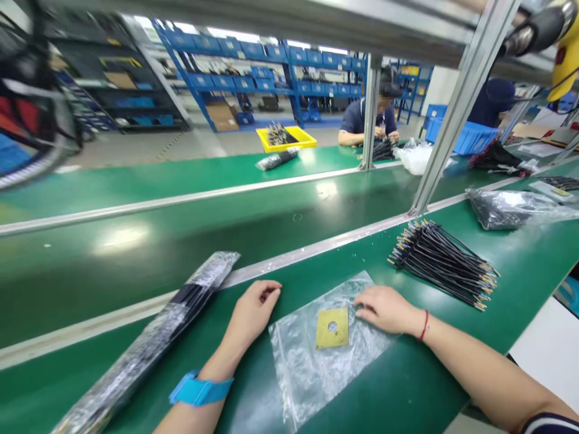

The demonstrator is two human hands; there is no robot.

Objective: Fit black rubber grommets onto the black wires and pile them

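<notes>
A clear plastic bag lies flat on the green bench, with a square yellow plate that has a round hole on top of or inside it; I cannot tell which. My left hand rests to the left of the bag, fingers curled in toward the thumb and nothing visible between them. At the bag's right side, my right hand lies over the plastic, thumb and fingers apart. Beyond it is a pile of short black cables with gold-coloured ends. A long plastic-wrapped bundle of black cables lies left of my left arm.
A metal rail runs along the bench, with an upright post rising from it. A bagged black bundle lies at the right. Across the bench are a yellow tray, a blue bin and a seated co-worker.
</notes>
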